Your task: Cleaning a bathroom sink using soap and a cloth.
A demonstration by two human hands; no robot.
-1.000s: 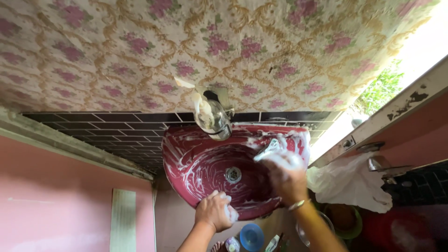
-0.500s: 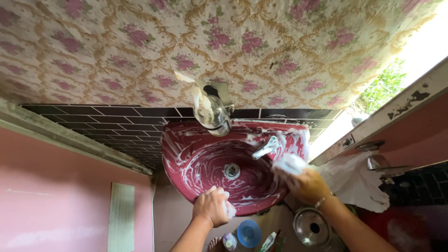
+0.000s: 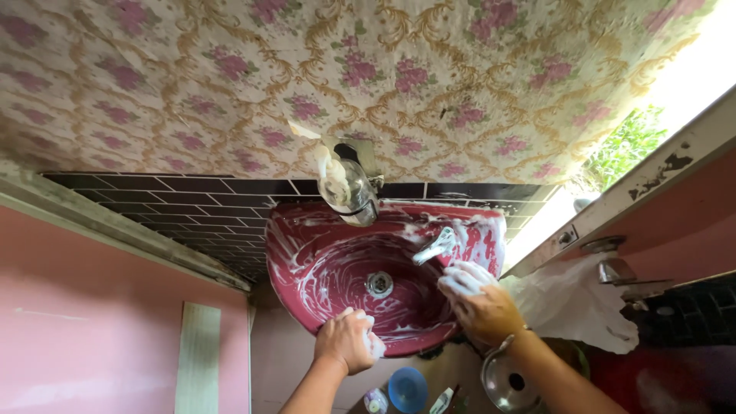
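A dark red wall basin [image 3: 307,264] is streaked all over with white soap foam, and a metal drain [image 3: 379,284] sits in its bottom. A chrome tap [image 3: 432,247] stands at its right side. My left hand [image 3: 346,340] grips the basin's front rim, foam showing between its fingers. My right hand [image 3: 480,305] is covered in lather and presses a foamy white sponge [image 3: 463,276] against the basin's right rim, just below the tap.
A clear soap dispenser [image 3: 346,186] hangs on the flowered wallpaper above the basin. A white cloth [image 3: 571,303] hangs at the right under a metal fitting [image 3: 610,268]. Below the basin lie a steel pot lid [image 3: 506,382], a blue lid [image 3: 408,388] and small bottles.
My right hand with the sponge moved from the tap down and right off the basin edge, then back onto the right rim. My left hand stayed on the front rim.
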